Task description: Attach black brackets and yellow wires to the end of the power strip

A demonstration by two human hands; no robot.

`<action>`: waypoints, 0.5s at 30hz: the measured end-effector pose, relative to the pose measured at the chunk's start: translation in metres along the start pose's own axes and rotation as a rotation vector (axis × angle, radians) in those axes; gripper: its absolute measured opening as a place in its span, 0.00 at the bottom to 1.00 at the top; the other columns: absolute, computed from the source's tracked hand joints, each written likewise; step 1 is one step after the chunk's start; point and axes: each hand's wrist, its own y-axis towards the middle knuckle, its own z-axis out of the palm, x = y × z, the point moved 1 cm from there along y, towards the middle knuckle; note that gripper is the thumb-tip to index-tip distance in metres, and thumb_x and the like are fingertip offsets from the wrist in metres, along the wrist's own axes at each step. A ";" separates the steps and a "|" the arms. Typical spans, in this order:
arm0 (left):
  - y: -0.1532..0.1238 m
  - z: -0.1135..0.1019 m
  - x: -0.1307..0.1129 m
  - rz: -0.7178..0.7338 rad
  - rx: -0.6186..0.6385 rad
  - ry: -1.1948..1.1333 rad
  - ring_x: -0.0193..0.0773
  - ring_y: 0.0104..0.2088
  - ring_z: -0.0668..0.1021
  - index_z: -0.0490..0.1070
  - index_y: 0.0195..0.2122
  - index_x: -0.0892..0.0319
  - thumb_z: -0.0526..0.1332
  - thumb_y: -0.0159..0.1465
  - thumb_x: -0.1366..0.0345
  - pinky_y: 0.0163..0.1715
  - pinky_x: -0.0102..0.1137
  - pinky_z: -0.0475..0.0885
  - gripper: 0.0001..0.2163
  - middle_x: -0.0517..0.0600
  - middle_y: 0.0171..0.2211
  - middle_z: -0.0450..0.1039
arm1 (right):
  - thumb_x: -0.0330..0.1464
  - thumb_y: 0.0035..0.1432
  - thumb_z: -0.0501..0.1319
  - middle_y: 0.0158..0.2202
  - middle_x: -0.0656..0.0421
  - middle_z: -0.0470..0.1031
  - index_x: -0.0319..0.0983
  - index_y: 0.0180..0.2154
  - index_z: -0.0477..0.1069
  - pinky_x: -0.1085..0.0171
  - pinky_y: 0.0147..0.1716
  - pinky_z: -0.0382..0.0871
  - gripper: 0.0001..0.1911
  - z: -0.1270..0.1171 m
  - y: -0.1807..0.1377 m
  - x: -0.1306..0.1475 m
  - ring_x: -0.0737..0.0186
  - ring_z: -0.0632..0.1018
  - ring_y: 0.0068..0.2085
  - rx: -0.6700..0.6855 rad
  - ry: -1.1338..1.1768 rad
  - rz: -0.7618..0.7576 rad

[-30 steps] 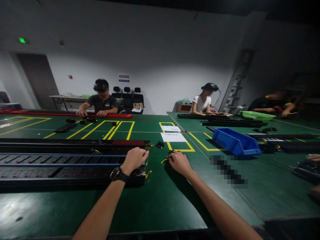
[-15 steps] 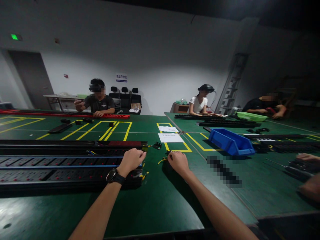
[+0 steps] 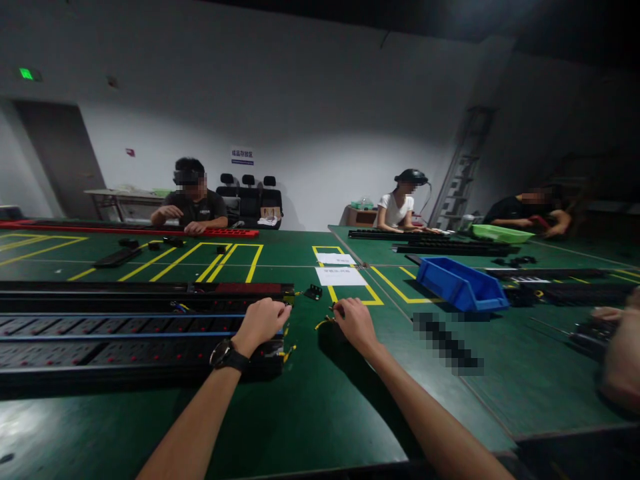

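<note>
My left hand (image 3: 261, 325), with a watch on the wrist, rests over the right ends of the long black power strips (image 3: 165, 325). Its fingers are drawn together near the end of the middle strip, and what they grip is hidden. Yellow wire ends (image 3: 289, 352) stick out from the nearest strip. To the right, my right hand (image 3: 356, 325) is closed in a pinch on a small dark part, mostly hidden by the fingers. Yellow wires (image 3: 324, 323) show just beside those fingertips. A small black bracket-like piece (image 3: 313, 292) lies on the table between and beyond my hands.
White paper sheets (image 3: 341, 276) lie ahead on the green table with yellow tape outlines. A blue bin (image 3: 463, 285) stands to the right, near a blurred-out dark object (image 3: 447, 340). A co-worker's hand (image 3: 623, 353) is at the right edge. Other people sit across the table.
My right hand has shifted slightly left, still pinching; my left hand has hardly moved. A co-worker across the table has lowered a raised hand, and the co-worker's hand at the right edge has moved up.
</note>
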 end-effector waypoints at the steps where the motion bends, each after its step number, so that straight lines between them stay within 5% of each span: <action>1: 0.000 0.000 0.000 0.001 0.002 -0.005 0.41 0.32 0.79 0.79 0.30 0.57 0.47 0.74 0.53 0.34 0.31 0.68 0.25 0.54 0.31 0.79 | 0.30 0.64 0.59 0.39 0.52 0.79 0.40 0.37 0.76 0.59 0.43 0.62 0.07 0.000 0.000 0.000 0.52 0.74 0.43 -0.015 0.002 -0.009; 7: -0.001 -0.002 -0.001 -0.001 0.003 -0.013 0.41 0.32 0.79 0.79 0.30 0.58 0.48 0.74 0.54 0.34 0.31 0.68 0.24 0.54 0.31 0.78 | 0.31 0.64 0.57 0.36 0.54 0.79 0.40 0.39 0.72 0.60 0.40 0.64 0.06 0.004 0.001 0.002 0.54 0.76 0.39 -0.074 0.242 0.046; 15: -0.001 0.000 0.000 0.000 -0.005 -0.006 0.41 0.33 0.79 0.79 0.30 0.57 0.48 0.74 0.54 0.34 0.31 0.68 0.24 0.54 0.31 0.79 | 0.42 0.56 0.63 0.27 0.59 0.75 0.38 0.37 0.73 0.64 0.27 0.65 0.14 0.004 0.000 0.019 0.61 0.74 0.27 -0.163 0.972 0.353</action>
